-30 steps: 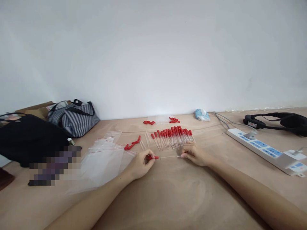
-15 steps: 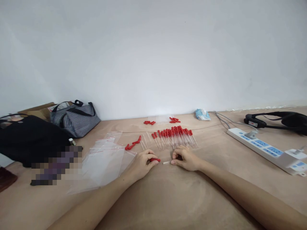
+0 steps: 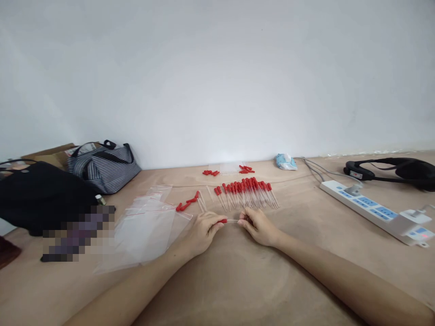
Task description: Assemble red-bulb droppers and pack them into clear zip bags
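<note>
My left hand pinches a red rubber dropper bulb, its open end facing right. From the other side, my right hand grips a clear glass dropper tube, whose end meets the bulb. How deep the tube sits inside it I cannot tell. Just beyond my hands lies a row of droppers with red bulbs on clear tubes. Several loose red bulbs and a few bare tubes rest past my left hand.
Clear zip bags lie left of my left arm. Farther back are more red bulbs and a blue-white packet. A power strip and a black strap device are at right; a striped bag stands at left.
My hands have come together. The tube in my right hand has moved left and slightly away from me, closing the gap to the red bulb.
</note>
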`<state>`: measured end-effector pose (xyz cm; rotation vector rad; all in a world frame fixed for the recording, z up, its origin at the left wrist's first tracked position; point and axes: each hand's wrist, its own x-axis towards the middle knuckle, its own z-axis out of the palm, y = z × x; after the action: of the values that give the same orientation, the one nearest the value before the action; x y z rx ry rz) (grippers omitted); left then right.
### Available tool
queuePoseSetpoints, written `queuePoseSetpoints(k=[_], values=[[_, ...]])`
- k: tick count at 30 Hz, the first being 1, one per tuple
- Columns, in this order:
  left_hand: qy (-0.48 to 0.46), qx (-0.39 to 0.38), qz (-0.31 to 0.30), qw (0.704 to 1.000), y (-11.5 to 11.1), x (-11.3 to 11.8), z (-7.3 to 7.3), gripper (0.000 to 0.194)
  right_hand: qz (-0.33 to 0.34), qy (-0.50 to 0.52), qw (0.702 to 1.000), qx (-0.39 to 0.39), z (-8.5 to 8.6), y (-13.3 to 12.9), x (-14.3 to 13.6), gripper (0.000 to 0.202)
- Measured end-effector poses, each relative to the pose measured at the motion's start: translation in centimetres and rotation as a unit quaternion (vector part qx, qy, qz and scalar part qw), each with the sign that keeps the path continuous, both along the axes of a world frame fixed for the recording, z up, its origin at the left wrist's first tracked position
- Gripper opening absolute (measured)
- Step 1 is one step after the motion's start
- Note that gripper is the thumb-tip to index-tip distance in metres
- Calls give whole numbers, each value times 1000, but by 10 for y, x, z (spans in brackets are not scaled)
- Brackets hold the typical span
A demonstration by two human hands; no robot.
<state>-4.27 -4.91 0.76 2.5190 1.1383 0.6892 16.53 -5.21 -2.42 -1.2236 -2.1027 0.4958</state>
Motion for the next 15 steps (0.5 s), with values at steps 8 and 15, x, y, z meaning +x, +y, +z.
queuePoseSetpoints(k=[8,15], values=[[-23,-11,-17,1000,3,-3,-8,16,12,-38,999,23,1,-6,-3,20],[-22,10,-25,999,0,-3,-6,14,12,-133,977,164,3,-10,-3,21]])
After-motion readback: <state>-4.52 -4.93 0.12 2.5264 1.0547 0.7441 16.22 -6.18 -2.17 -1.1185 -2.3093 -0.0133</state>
